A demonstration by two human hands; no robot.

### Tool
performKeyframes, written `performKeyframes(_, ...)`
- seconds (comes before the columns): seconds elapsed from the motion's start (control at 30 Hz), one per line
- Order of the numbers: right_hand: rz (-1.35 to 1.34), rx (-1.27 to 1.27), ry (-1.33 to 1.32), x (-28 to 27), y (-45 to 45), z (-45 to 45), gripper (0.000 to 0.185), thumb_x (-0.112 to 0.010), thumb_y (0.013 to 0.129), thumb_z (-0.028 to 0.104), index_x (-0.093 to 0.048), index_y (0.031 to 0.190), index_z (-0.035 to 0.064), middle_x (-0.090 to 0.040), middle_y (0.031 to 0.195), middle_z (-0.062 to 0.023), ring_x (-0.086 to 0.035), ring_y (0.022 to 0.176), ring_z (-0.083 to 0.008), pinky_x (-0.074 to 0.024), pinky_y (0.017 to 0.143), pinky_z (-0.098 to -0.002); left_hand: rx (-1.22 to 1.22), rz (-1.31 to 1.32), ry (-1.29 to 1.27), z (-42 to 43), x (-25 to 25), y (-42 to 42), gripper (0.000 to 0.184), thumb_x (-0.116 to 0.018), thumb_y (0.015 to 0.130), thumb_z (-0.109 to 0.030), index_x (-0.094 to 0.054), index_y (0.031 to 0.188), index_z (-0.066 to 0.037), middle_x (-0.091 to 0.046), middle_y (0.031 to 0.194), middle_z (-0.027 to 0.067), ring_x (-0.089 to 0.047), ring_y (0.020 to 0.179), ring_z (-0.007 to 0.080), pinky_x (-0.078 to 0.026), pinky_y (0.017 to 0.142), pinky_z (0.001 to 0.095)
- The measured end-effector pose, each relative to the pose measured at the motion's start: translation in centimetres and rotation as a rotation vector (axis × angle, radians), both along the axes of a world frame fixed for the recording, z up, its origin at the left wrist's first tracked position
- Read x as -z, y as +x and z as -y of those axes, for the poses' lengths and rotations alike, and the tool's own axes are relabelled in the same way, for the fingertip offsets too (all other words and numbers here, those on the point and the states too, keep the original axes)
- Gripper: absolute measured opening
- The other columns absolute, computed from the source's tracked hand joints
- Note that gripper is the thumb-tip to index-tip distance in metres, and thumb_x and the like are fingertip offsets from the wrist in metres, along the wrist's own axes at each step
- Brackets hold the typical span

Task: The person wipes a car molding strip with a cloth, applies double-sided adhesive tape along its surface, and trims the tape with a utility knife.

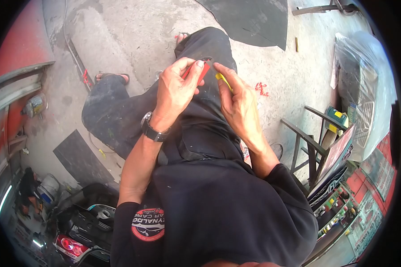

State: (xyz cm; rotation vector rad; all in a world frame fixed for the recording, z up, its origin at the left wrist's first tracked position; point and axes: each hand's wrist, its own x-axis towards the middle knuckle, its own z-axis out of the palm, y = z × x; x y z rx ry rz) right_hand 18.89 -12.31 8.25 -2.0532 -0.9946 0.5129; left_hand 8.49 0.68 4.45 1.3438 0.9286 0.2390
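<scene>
My left hand (pixel 176 86), with a black watch on its wrist, pinches a flat red piece (pixel 203 73) between thumb and fingers above my dark trousers. Just to the right, my right hand (pixel 238 95) is closed round a small yellow object (pixel 224 82), partly hidden by its fingers. The two hands are close together but apart. The yellow object lies beside the red piece, with a narrow gap between them.
Dark sheets (pixel 254 20) lie on the concrete floor (pixel 129 26), with red scraps (pixel 262 89) nearby. A metal frame (pixel 305 138) and a plastic-wrapped part (pixel 365 89) stand at the right. At the left are a red panel (pixel 24 40) and car parts (pixel 87 227).
</scene>
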Motion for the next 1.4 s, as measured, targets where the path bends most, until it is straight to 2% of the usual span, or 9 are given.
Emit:
performKeyframes(0.33, -0.034, 0.006, 0.022, 0.1, 0.0, 0.1, 0.033, -0.062, 0.097, 0.000, -0.067, 0.129, 0.0031, -0.073, 0.108, -0.0241, -0.073, 0.096, -0.0400, -0.0572, 0.081, -0.0417, -0.011, 0.009, 0.007, 0.1, 0.0, -0.1, 0.030, -0.066, 0.104, -0.030, -0.072, 0.107, 0.000, -0.072, 0.080, 0.0032, -0.067, 0.068, 0.0067, -0.052, 0.055, 0.0231)
performKeyframes(0.43, -0.051, 0.010, 0.005, 0.1, -0.1, 0.2, 0.033, -0.061, 0.097, 0.000, -0.067, 0.129, 0.0028, -0.073, 0.109, -0.0241, -0.073, 0.097, -0.0401, -0.0574, 0.082, -0.0416, -0.046, 0.026, 0.036, 0.3, 0.3, 0.1, 0.033, -0.065, 0.104, -0.034, -0.071, 0.099, -0.002, -0.071, 0.069, 0.0059, -0.063, 0.055, 0.0092, -0.050, 0.052, 0.0271)
performKeyframes(0.63, -0.070, 0.005, -0.015, 0.0, 0.0, 0.1, 0.033, -0.061, 0.096, 0.000, -0.067, 0.129, 0.0030, -0.073, 0.106, -0.0241, -0.073, 0.095, -0.0403, -0.0574, 0.080, -0.0419, -0.042, 0.028, 0.037, 0.3, 0.6, 0.1, 0.033, -0.065, 0.104, -0.033, -0.071, 0.098, -0.002, -0.071, 0.069, 0.0059, -0.064, 0.055, 0.0091, -0.049, 0.051, 0.0272)
performKeyframes(0.73, -0.057, 0.004, -0.015, 0.0, 0.1, 0.2, 0.033, -0.061, 0.096, -0.001, -0.066, 0.129, 0.0031, -0.072, 0.103, -0.0240, -0.073, 0.092, -0.0404, -0.0570, 0.078, -0.0422, -0.002, -0.011, 0.010, 0.1, 0.1, 0.1, 0.030, -0.066, 0.104, -0.029, -0.072, 0.107, 0.000, -0.072, 0.080, 0.0030, -0.067, 0.068, 0.0070, -0.052, 0.055, 0.0230)
performKeyframes(0.83, -0.045, 0.005, -0.022, -0.2, 0.1, 0.2, 0.034, -0.062, 0.095, -0.001, -0.066, 0.128, 0.0028, -0.072, 0.101, -0.0238, -0.073, 0.089, -0.0403, -0.0566, 0.077, -0.0422, -0.051, 0.035, 0.044, 0.6, 0.5, 0.2, 0.032, -0.065, 0.103, -0.033, -0.072, 0.098, -0.001, -0.071, 0.069, 0.0058, -0.063, 0.055, 0.0090, -0.049, 0.051, 0.0270)
performKeyframes(1.2, -0.068, 0.002, 0.004, 0.2, 0.2, 0.2, 0.033, -0.063, 0.095, -0.001, -0.067, 0.128, 0.0026, -0.072, 0.104, -0.0241, -0.073, 0.091, -0.0389, -0.0572, 0.077, -0.0407, -0.047, 0.032, 0.028, 0.5, 0.5, 0.2, 0.032, -0.065, 0.104, -0.032, -0.072, 0.099, -0.001, -0.072, 0.070, 0.0057, -0.063, 0.055, 0.0087, -0.049, 0.051, 0.0267)
performKeyframes(1.4, 0.072, -0.043, 0.043, 0.9, 0.5, 0.3, 0.037, -0.065, 0.094, 0.000, -0.067, 0.130, 0.0062, -0.068, 0.088, -0.0178, -0.071, 0.078, -0.0368, -0.0557, 0.068, -0.0424, -0.046, 0.039, 0.025, 0.4, 0.5, 0.2, 0.031, -0.065, 0.104, -0.032, -0.072, 0.101, -0.002, -0.072, 0.070, 0.0054, -0.063, 0.055, 0.0085, -0.049, 0.051, 0.0265)
